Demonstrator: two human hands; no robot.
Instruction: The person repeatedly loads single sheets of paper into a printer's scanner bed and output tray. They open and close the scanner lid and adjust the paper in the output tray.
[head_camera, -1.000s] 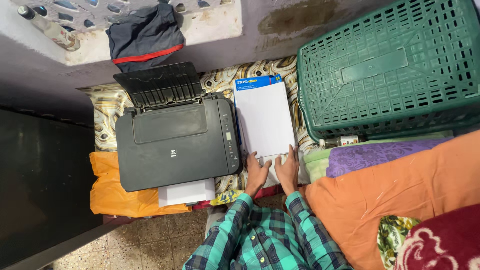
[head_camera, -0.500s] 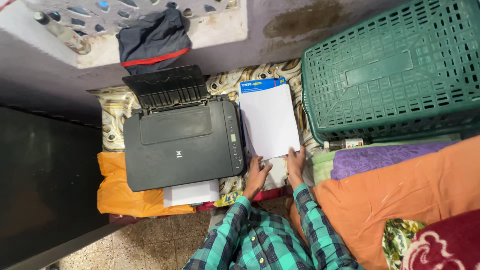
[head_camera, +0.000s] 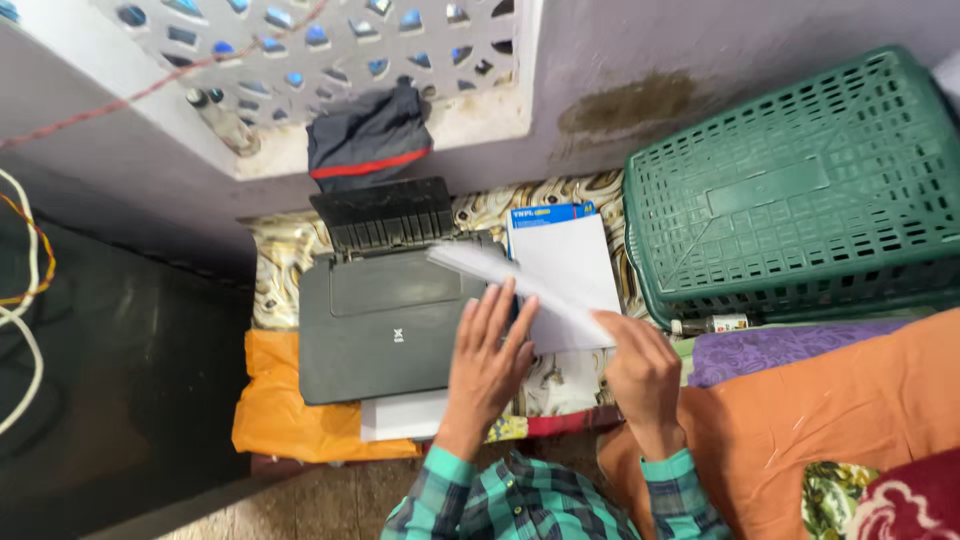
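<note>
My left hand (head_camera: 488, 362) and my right hand (head_camera: 640, 372) together hold a sheaf of white paper (head_camera: 500, 275), lifted edge-on and tilted over the right side of a dark grey printer (head_camera: 375, 325). The left hand's fingers are spread flat against the sheaf; the right hand grips its near end. Below it lies a pack of white paper with a blue wrapper edge (head_camera: 565, 260) on a patterned cloth. The printer's rear paper tray (head_camera: 385, 215) stands open. White sheets (head_camera: 405, 415) stick out at the printer's front.
A green plastic crate (head_camera: 800, 190) lies upside down at the right. Orange (head_camera: 800, 430) and purple (head_camera: 790, 345) cloths lie in front of it. An orange bag (head_camera: 290, 420) sits under the printer. A dark folded garment (head_camera: 365, 140) and a bottle (head_camera: 220, 120) rest on the window ledge.
Both hands have lifted a sheaf of paper off the pack and swung it up and left over the printer. The camera has moved closer.
</note>
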